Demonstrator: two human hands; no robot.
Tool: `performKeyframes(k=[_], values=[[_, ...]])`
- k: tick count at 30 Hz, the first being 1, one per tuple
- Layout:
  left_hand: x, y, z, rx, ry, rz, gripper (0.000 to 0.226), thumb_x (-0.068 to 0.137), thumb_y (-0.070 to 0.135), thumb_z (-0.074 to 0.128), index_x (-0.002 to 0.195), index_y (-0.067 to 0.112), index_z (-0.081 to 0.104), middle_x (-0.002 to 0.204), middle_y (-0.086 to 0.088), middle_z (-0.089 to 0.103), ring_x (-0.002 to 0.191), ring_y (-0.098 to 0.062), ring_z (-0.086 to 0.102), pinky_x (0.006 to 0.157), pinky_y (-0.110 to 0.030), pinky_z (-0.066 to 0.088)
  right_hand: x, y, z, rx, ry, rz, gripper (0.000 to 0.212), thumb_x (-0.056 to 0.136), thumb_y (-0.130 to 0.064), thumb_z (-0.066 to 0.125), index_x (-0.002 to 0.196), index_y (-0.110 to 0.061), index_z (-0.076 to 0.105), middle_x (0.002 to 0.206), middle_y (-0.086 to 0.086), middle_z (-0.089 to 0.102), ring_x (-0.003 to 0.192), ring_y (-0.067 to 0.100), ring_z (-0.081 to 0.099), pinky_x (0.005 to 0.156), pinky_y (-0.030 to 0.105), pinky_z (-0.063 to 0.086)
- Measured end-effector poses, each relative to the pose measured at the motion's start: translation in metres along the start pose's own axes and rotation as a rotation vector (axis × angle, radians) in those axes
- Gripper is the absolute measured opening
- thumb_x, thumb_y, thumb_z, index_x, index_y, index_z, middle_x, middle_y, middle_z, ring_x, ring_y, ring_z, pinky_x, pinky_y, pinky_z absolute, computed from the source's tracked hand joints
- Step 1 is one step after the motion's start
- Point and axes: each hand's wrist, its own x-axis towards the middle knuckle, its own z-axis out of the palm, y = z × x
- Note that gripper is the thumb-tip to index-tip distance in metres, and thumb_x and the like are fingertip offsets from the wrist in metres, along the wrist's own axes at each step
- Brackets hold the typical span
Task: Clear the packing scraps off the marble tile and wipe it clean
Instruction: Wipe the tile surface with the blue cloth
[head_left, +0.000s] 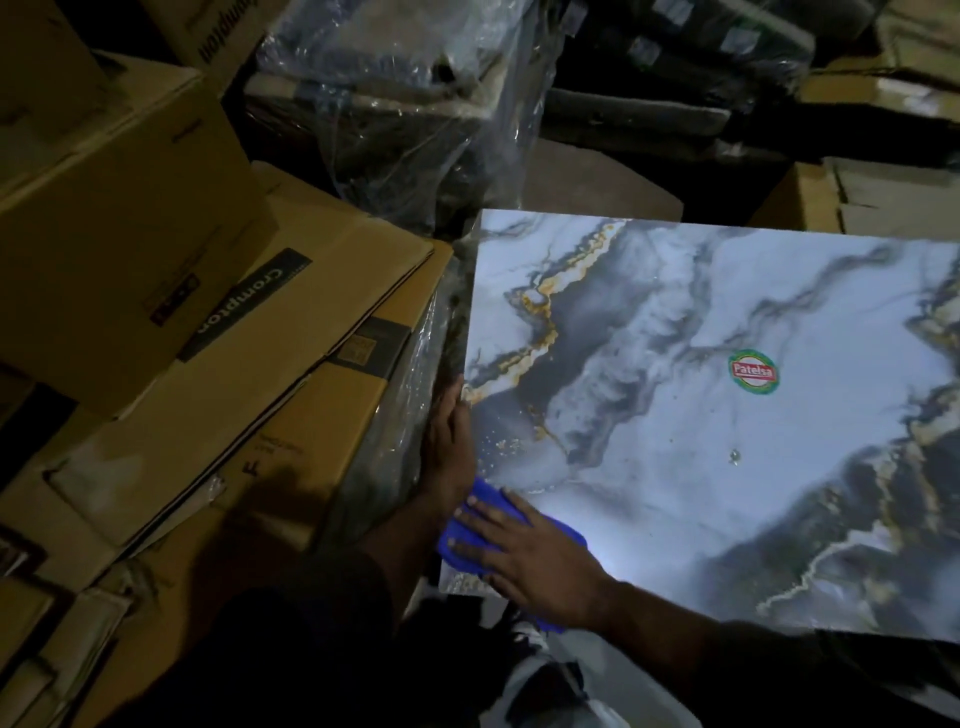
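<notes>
The marble tile (675, 322) is glossy white with grey and gold veins and fills the right half of the view. A round green and red sticker (754, 372) sits on it. Small specks and a tiny shiny scrap (734, 457) lie on its surface. My right hand (524, 556) lies flat with straight fingers on a blue cloth (467, 540) at the tile's near left corner. My left hand (449, 447) rests along the tile's left edge, fingers pointing away from me.
Stacked brown cardboard boxes (197, 332) crowd the left side. Dark goods wrapped in clear plastic (410, 109) stand behind the tile. More cartons (893, 202) sit at the back right. White plastic (540, 675) lies below the tile's near edge.
</notes>
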Motion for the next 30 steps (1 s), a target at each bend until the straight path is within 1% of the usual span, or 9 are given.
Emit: performKeyframes(k=[2, 6, 8, 10, 13, 19, 23, 26, 30], values=[[-0.008, -0.002, 0.004, 0.076, -0.071, 0.043, 0.063, 0.095, 0.037, 0.028, 0.151, 0.015, 0.046, 0.156, 0.000, 0.045, 0.144, -0.011, 0.039, 0.115, -0.021, 0.028, -0.012, -0.004, -0.001, -0.012, 0.007, 0.026, 0.052, 0.109, -0.037, 0.038, 0.159, -0.032, 0.027, 0.170, -0.004, 0.007, 0.157, 0.018, 0.003, 0.125, 0.051, 0.005], [-0.008, -0.006, 0.015, 0.230, -0.148, 0.123, 0.062, 0.096, 0.035, 0.029, 0.150, 0.011, 0.046, 0.158, -0.003, 0.043, 0.147, -0.015, 0.036, 0.124, -0.030, 0.023, -0.026, 0.006, -0.004, -0.054, 0.043, 0.200, 0.054, 0.109, -0.040, 0.034, 0.161, -0.030, 0.022, 0.170, -0.003, 0.010, 0.157, 0.017, 0.005, 0.124, 0.054, 0.012], [0.001, -0.005, 0.023, 0.324, -0.139, 0.185, 0.060, 0.096, 0.032, 0.030, 0.146, 0.006, 0.051, 0.154, -0.008, 0.049, 0.146, -0.019, 0.039, 0.124, -0.025, 0.018, -0.026, 0.019, -0.009, -0.089, 0.079, 0.363, 0.057, 0.108, -0.044, 0.033, 0.161, -0.027, 0.021, 0.170, -0.001, 0.013, 0.157, 0.018, 0.005, 0.122, 0.056, 0.018], [0.013, -0.004, 0.033, 0.401, -0.139, 0.242, 0.058, 0.097, 0.030, 0.031, 0.144, 0.003, 0.053, 0.151, -0.011, 0.051, 0.146, -0.022, 0.041, 0.126, -0.031, 0.018, -0.020, 0.036, -0.018, -0.100, 0.115, 0.529, 0.060, 0.106, -0.047, 0.034, 0.161, -0.025, 0.023, 0.169, 0.001, 0.015, 0.157, 0.018, 0.005, 0.120, 0.057, 0.022], [0.030, -0.006, 0.047, 0.514, -0.139, 0.312, 0.059, 0.099, 0.035, 0.032, 0.149, 0.007, 0.048, 0.157, -0.008, 0.045, 0.150, -0.019, 0.033, 0.127, -0.040, 0.018, -0.004, 0.066, -0.027, -0.073, 0.165, 0.675, 0.063, 0.106, -0.050, 0.032, 0.162, -0.027, 0.015, 0.169, 0.000, 0.011, 0.157, 0.017, 0.002, 0.123, 0.058, 0.015], [0.080, -0.001, 0.084, 0.966, -0.158, 0.412, 0.083, 0.097, 0.057, -0.006, 0.160, 0.011, 0.024, 0.168, -0.004, 0.020, 0.158, -0.016, 0.007, 0.128, -0.044, 0.001, 0.037, 0.144, -0.042, -0.065, 0.232, 0.907, 0.069, 0.101, -0.052, 0.030, 0.161, -0.021, 0.018, 0.169, 0.003, 0.010, 0.157, 0.018, -0.002, 0.124, 0.058, 0.006], [0.116, 0.007, 0.103, 1.100, -0.061, 0.437, 0.069, 0.106, 0.052, 0.014, 0.158, 0.009, 0.032, 0.165, -0.008, 0.030, 0.156, -0.020, 0.019, 0.127, -0.045, 0.014, 0.059, 0.193, -0.056, -0.089, 0.267, 0.919, 0.071, 0.099, -0.050, 0.030, 0.161, -0.017, 0.020, 0.169, 0.007, 0.010, 0.157, 0.020, 0.002, 0.124, 0.058, 0.006], [0.133, 0.008, 0.110, 1.043, 0.006, 0.427, 0.065, 0.105, 0.050, 0.030, 0.156, 0.011, 0.038, 0.162, -0.006, 0.037, 0.153, -0.019, 0.029, 0.125, -0.041, 0.024, 0.079, 0.231, -0.067, -0.102, 0.270, 0.922, 0.072, 0.099, -0.050, 0.027, 0.161, -0.017, 0.020, 0.169, 0.008, 0.011, 0.157, 0.021, 0.003, 0.124, 0.058, 0.006], [0.146, 0.013, 0.115, 0.997, 0.110, 0.427, 0.056, 0.101, 0.045, 0.037, 0.143, 0.013, 0.056, 0.148, -0.004, 0.056, 0.139, -0.020, 0.050, 0.107, -0.039, 0.044, 0.113, 0.290, -0.084, -0.115, 0.230, 0.945, 0.071, 0.101, -0.049, 0.030, 0.162, -0.019, 0.012, 0.170, 0.008, 0.006, 0.157, 0.021, 0.001, 0.123, 0.059, 0.007]])
